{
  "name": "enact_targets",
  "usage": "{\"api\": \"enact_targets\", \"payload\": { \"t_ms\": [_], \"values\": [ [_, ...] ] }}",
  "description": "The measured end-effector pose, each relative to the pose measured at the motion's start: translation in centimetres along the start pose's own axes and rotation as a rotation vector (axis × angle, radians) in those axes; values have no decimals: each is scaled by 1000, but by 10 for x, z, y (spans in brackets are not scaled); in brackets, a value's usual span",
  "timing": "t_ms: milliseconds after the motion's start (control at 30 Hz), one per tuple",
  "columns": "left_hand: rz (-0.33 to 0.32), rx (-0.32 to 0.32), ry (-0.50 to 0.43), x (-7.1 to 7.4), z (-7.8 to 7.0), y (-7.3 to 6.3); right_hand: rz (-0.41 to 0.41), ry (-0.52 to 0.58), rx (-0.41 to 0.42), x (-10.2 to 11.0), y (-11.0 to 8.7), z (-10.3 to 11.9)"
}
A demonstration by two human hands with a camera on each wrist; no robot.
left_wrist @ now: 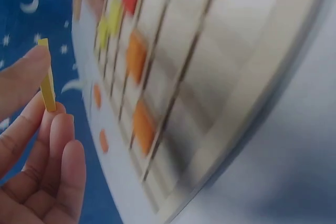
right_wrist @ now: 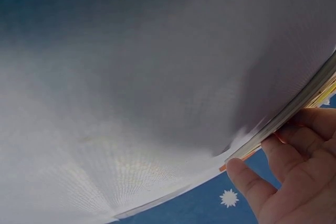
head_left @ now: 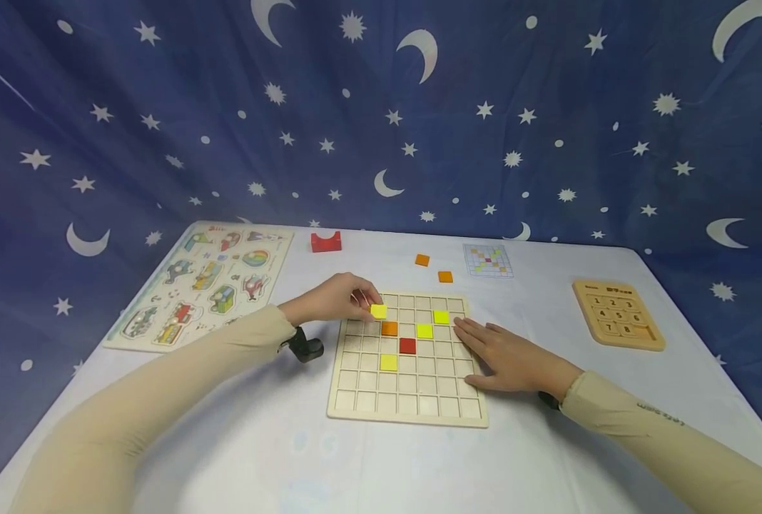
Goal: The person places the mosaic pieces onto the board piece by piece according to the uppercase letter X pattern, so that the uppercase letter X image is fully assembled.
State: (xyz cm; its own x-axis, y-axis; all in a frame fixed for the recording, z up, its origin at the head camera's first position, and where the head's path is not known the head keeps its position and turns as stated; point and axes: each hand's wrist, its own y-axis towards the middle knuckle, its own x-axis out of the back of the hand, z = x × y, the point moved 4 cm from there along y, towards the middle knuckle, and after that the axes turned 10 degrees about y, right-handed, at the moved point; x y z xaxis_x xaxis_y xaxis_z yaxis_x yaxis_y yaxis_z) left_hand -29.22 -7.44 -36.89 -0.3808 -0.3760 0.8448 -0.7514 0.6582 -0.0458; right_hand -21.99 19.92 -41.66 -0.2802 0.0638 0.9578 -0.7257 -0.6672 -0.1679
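Note:
Between thumb and fingers, my left hand [head_left: 337, 297] pinches a yellow square tile [head_left: 378, 311], held over the upper left part of a wooden grid board [head_left: 407, 421]. In the left wrist view the tile [left_wrist: 48, 90] appears edge-on. My right hand [head_left: 506, 357] lies with extended fingers along the board's right edge, fingertips on it. Set in the grid are a red tile [head_left: 407, 346], an orange tile [head_left: 389, 328] and several yellow tiles [head_left: 424, 331]. A second orange tile [left_wrist: 143, 127] on the board shows in the left wrist view; my left hand hides it from the head view.
Two loose orange tiles [head_left: 445, 277] lie behind the board, beside a printed pattern card [head_left: 503, 263]. A red notched block [head_left: 326, 242] stands at the back. A picture puzzle board [head_left: 156, 300] lies left, a wooden number puzzle [head_left: 620, 343] right. A starry curtain [head_left: 381, 114] hangs behind.

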Motion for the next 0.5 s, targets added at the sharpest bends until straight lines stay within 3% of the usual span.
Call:
{"api": "enact_targets", "payload": {
  "t_ms": [133,300,500],
  "values": [
    [30,-37,-34,-15,-9,-18,8,2,-11,1,0,0],
    [64,-29,-66,-34,-13,-35,12,4,-16,3,0,1],
    [91,-32,-29,-51,-13,-48,17,2,-14,3,-1,2]
  ]
}}
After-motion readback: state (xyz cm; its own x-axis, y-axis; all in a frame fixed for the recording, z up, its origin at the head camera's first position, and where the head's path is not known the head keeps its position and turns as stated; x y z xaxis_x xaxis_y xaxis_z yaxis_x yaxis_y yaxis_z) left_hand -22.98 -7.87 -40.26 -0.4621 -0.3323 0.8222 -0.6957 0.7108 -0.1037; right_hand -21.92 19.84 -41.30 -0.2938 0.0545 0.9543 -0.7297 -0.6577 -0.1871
